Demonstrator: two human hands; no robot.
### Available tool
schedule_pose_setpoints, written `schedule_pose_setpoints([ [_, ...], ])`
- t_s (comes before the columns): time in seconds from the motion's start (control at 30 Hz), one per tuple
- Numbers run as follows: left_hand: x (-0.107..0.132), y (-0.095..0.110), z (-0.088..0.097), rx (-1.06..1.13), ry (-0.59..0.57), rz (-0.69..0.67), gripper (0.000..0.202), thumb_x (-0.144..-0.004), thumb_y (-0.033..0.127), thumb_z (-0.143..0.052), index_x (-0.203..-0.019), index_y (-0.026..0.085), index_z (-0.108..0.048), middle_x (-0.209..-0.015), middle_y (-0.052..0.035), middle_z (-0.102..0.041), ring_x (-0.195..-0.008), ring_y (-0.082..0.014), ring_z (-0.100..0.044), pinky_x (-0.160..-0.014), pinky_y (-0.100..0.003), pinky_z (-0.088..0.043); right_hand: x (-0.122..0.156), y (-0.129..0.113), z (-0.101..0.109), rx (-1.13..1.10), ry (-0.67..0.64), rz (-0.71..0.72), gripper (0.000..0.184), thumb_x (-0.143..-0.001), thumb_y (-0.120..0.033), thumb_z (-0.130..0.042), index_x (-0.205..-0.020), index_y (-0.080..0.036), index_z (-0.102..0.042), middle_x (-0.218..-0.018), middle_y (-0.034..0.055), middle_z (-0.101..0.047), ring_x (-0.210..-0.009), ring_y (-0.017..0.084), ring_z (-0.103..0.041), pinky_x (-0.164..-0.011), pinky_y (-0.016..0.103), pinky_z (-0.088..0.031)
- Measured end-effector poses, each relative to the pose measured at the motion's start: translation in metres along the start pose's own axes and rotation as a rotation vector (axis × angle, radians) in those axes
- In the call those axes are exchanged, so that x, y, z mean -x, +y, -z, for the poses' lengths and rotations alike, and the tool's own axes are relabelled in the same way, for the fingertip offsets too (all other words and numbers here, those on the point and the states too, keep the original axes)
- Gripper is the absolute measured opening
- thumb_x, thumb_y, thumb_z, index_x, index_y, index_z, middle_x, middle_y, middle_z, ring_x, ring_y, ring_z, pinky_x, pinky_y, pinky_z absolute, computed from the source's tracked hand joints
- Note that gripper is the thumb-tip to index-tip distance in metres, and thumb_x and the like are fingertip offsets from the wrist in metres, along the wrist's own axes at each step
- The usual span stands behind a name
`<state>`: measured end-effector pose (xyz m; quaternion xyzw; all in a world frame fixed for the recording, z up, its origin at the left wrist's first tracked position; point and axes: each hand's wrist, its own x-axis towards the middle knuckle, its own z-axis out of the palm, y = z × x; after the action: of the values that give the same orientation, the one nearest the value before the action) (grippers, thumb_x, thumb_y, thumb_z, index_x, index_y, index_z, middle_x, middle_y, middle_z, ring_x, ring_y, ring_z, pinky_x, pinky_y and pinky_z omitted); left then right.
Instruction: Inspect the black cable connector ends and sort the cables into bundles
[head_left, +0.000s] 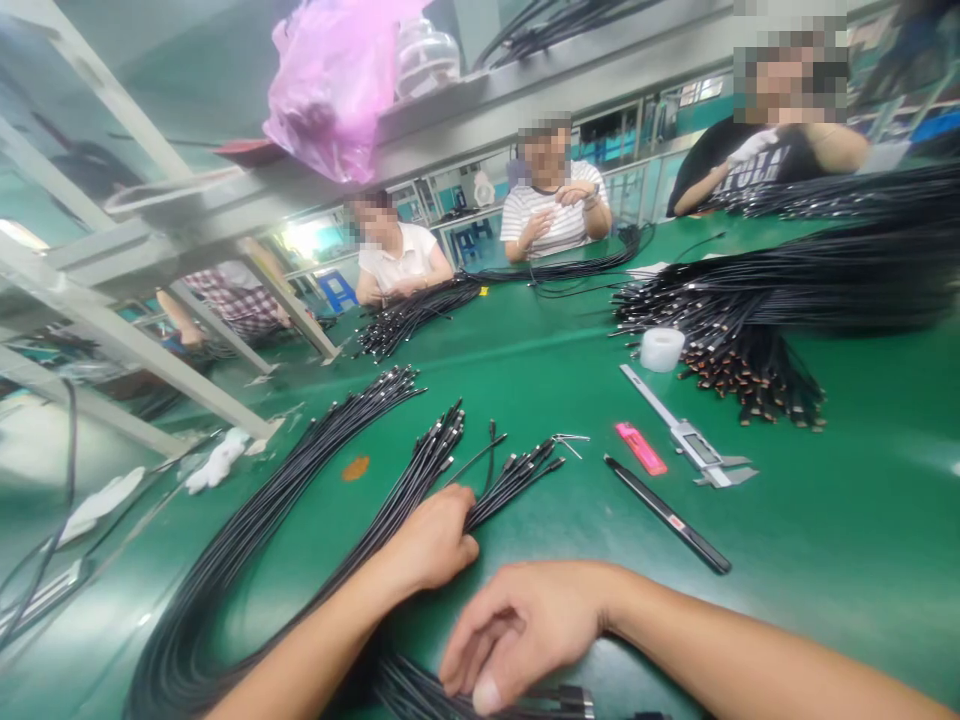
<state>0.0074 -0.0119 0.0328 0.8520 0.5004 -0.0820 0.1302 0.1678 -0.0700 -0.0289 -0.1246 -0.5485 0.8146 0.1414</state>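
- The left hand lies on the black cables in the lower middle of the frame, its grip curled shut over them.
- The cables run from the lower left up to the middle.
- The right hand is just below, its grip pinched on the cable ends on the table.

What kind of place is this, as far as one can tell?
Probably a cable assembly workshop in a factory: bundles of black cables cover a long green worktable, several people sit around it handling them, and a caliper lies nearby.
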Motion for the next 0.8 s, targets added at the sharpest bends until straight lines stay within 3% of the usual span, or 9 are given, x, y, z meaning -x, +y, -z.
schedule_pose_setpoints([
  [0.07,0.002,-0.004,0.005,0.224,-0.043,0.012,0.016,-0.066,0.012,-0.053,-0.075,0.021,-0.043,-0.078,-0.0034,-0.059,-0.075,-0.0218,-0.063,-0.065,-0.031,-0.046,0.0,-0.001,0.0,0.0,0.0,-0.007,0.071,-0.053,-0.044,-0.094,-0.117,-0.022,-0.074,-0.11,0.0055,-0.075,-0.11,0.021,-0.068,-0.099,0.027,-0.051],
  [0.13,0.004,-0.01,0.015,0.627,-0.181,0.035,0.016,-0.071,0.017,-0.056,-0.078,0.021,-0.042,-0.076,-0.0002,-0.057,-0.057,-0.0148,-0.059,-0.051,-0.026,-0.043,0.0,-0.002,-0.001,0.008,0.0,-0.01,0.07,-0.053,-0.044,-0.094,-0.116,-0.023,-0.074,-0.109,0.0046,-0.075,-0.108,0.02,-0.069,-0.097,0.026,-0.052],
  [0.23,0.003,-0.016,0.035,1.163,-0.412,-0.028,0.026,-0.08,0.026,-0.063,-0.099,0.02,-0.047,-0.075,0.0006,-0.062,-0.04,-0.0087,-0.051,-0.037,-0.019,-0.037,0.0,-0.002,0.0,0.013,0.004,-0.004,0.068,-0.054,-0.044,-0.093,-0.116,-0.024,-0.074,-0.106,0.004,-0.076,-0.105,0.019,-0.069,-0.095,0.026,-0.053],
  [0.3,-0.005,-0.014,0.048,1.319,-0.47,-0.115,0.044,-0.081,0.025,-0.069,-0.118,0.02,-0.047,-0.068,0.0014,-0.063,-0.039,-0.009,-0.051,-0.036,-0.018,-0.039,0.0,-0.001,0.001,0.005,0.009,0.004,0.066,-0.055,-0.043,-0.093,-0.115,-0.024,-0.075,-0.105,0.0039,-0.076,-0.103,0.019,-0.07,-0.093,0.026,-0.054],
  [0.37,-0.019,-0.009,0.052,1.395,-0.465,-0.174,0.055,-0.08,0.023,-0.073,-0.128,0.019,-0.046,-0.067,0.0011,-0.064,-0.041,-0.0101,-0.054,-0.037,-0.018,-0.043,0.001,-0.001,0.002,-0.009,0.014,0.014,0.064,-0.055,-0.042,-0.093,-0.114,-0.024,-0.075,-0.103,0.0036,-0.076,-0.101,0.017,-0.07,-0.092,0.025,-0.054],
  [0.43,-0.036,-0.003,0.047,1.437,-0.431,-0.163,0.052,-0.078,0.023,-0.076,-0.124,0.017,-0.053,-0.071,-0.0007,-0.065,-0.044,-0.0097,-0.057,-0.037,-0.017,-0.043,0.001,0.0,0.002,-0.023,0.021,0.034,0.06,-0.057,-0.041,-0.093,-0.112,-0.024,-0.076,-0.101,0.0033,-0.076,-0.099,0.016,-0.071,-0.091,0.024,-0.054],
  [0.57,-0.057,0.003,0.012,1.537,-0.306,0.051,0.035,-0.074,0.026,-0.081,-0.101,0.011,-0.063,-0.075,-0.0002,-0.06,-0.043,-0.0045,-0.052,-0.033,-0.013,-0.029,0.001,0.001,0.004,-0.12,0.064,0.088,0.047,-0.067,-0.042,-0.087,-0.106,-0.019,-0.076,-0.092,0.0044,-0.075,-0.081,0.012,-0.072,-0.081,0.023,-0.057],
  [0.67,-0.051,0.003,-0.01,1.64,-0.152,0.166,0.034,-0.071,0.028,-0.083,-0.093,0.011,-0.063,-0.074,0.0003,-0.059,-0.045,-0.004,-0.051,-0.034,-0.013,-0.027,0.001,-0.004,0.015,-0.188,0.276,0.201,0.042,-0.069,-0.045,-0.085,-0.094,-0.012,-0.074,-0.082,0.0056,-0.073,-0.065,0.013,-0.071,-0.061,0.024,-0.06],
  [0.8,-0.03,0.002,-0.016,1.679,-0.038,0.147,0.03,-0.074,0.032,-0.081,-0.083,0.012,-0.06,-0.069,-0.0007,-0.06,-0.05,-0.0078,-0.054,-0.041,-0.017,-0.04,0.007,-0.015,0.042,-0.229,0.836,0.403,0.037,-0.072,-0.045,-0.083,-0.079,-0.012,-0.068,-0.069,0.0023,-0.068,-0.049,0.01,-0.061,-0.041,0.019,-0.051],
])
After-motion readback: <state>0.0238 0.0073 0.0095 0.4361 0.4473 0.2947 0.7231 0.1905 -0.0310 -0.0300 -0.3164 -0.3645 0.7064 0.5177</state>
